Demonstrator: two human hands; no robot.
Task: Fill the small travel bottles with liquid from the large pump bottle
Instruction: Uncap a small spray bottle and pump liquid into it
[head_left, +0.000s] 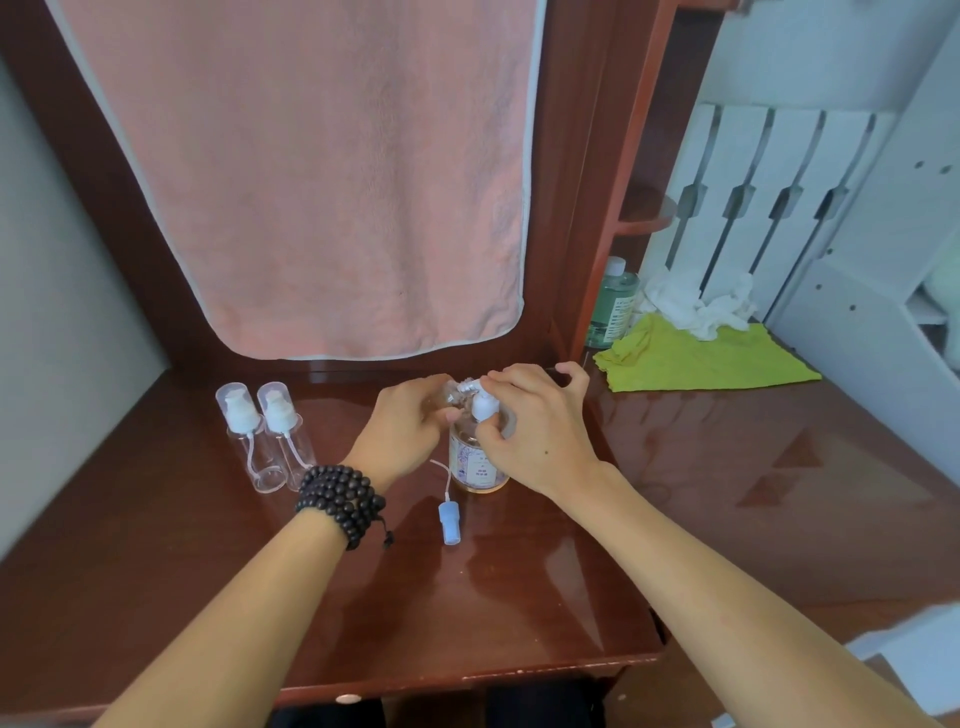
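Left hand (402, 431) curled, right hand (535, 426) pressing, fingers bent

The large pump bottle (477, 460) stands upright on the glossy wood desk, clear with amber liquid and a pale floral label, its white pump head on top. One small clear travel bottle (451, 396) is held tilted at the spout. Two more travel bottles (260, 434), capped and seemingly empty, stand side by side to the left. A loose blue-capped spray top (448, 519) lies in front.
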